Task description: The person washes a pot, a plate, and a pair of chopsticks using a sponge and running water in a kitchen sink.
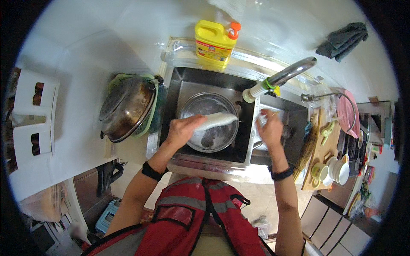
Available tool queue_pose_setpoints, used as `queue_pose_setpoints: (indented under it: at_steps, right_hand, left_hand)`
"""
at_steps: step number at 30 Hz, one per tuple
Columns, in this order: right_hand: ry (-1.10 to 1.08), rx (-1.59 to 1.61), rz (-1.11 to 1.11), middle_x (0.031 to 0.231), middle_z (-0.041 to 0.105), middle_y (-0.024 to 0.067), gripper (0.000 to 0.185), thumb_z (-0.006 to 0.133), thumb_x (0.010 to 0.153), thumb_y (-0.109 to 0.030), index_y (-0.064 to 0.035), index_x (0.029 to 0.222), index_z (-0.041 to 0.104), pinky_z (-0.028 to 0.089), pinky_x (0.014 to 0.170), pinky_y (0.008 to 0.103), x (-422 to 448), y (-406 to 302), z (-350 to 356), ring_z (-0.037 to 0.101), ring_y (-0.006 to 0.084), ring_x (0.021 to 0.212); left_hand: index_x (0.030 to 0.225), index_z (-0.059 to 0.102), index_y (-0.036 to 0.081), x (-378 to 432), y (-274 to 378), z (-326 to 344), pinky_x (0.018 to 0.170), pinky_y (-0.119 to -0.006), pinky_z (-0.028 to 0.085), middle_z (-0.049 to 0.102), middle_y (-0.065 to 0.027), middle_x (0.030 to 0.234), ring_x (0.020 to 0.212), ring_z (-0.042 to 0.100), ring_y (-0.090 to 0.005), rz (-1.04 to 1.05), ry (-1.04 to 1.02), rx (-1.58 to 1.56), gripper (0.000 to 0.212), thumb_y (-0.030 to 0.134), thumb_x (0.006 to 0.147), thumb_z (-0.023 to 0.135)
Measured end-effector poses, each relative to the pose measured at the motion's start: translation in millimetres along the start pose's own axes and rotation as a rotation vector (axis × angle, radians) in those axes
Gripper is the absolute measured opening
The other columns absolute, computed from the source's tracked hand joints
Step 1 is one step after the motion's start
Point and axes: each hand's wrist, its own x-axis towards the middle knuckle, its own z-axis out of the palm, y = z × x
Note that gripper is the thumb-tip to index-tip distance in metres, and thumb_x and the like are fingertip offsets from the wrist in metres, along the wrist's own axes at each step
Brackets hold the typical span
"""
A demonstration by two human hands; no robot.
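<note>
My left hand (183, 131) grips one end of a folded white cloth (219, 121). The cloth stretches to the right above a round metal pot (221, 144), which sits in the left basin (192, 84) of a steel sink. The inside of the pot looks wet and shiny. Over the right basin (296, 140), just past the divider, is my right hand (271, 129), slightly blurred, with its thumb towards the divider. Pale, shiny material shows under its fingers; whether they hold anything is unclear. The faucet (278, 76) with a white nozzle hangs over the divider.
Behind the sink stands a yellow detergent jug (214, 44) with an orange pump. A large metal pot (128, 107) rests upside down with a green basket (148, 123) at the left. On the right are a straw brush (307, 150), a wooden board (330, 140) and white bowls (341, 172).
</note>
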Motion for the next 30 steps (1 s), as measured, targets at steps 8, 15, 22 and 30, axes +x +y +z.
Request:
queue_pose_setpoints:
  at_steps: [8, 15, 22, 30]
  right_hand:
    - [-0.081, 0.024, -0.765, 0.077, 0.060, 0.0086, 0.039, 0.065, 0.058, -0.011, -0.0009, 0.094, 0.057, 0.050, 0.056, 0.0320, -26, -60, 13, 0.061, 0.0228, 0.064]
    - [-0.078, 0.038, -0.783, 0.075, 0.060, 0.0099, 0.031, 0.059, 0.061, -0.005, -0.0001, 0.091, 0.056, 0.051, 0.056, 0.0319, -29, -65, 24, 0.061, 0.0234, 0.063]
    - [-0.186, 0.222, -0.258, 0.069, 0.060, 0.0159, 0.010, 0.059, 0.076, -0.006, -0.0013, 0.085, 0.058, 0.050, 0.055, 0.0399, -43, -62, 51, 0.060, 0.0343, 0.061]
    - [-0.219, 0.673, 0.196, 0.055, 0.059, 0.0172, 0.029, 0.060, 0.087, -0.021, 0.0065, 0.076, 0.061, 0.045, 0.040, 0.0333, -42, -75, 58, 0.060, 0.0224, 0.043]
  left_hand:
    - [0.105, 0.064, 0.013, -8, 45, -38, 0.072, -0.032, 0.056, 0.064, -0.0060, 0.099, 0.086, 0.065, -0.0207, 0.342, -0.080, 0.165, 0.036, 0.009, 0.069, 0.063]
    - [0.118, 0.056, 0.011, -17, 72, -93, 0.100, -0.048, 0.035, 0.049, -0.0116, 0.126, 0.119, 0.046, -0.0272, -0.029, -0.181, 0.193, 0.053, 0.022, 0.068, 0.071]
    - [0.137, 0.032, 0.015, -85, 12, -159, 0.102, -0.064, 0.016, 0.019, -0.0188, 0.145, 0.132, 0.015, -0.0440, -0.434, 0.107, 0.860, 0.086, 0.014, 0.063, 0.077]
    - [0.135, 0.035, 0.014, -71, -37, -204, 0.084, -0.037, 0.051, 0.038, -0.0106, 0.137, 0.123, 0.041, -0.0337, -0.405, 0.171, 1.008, 0.068, -0.007, 0.074, 0.055]
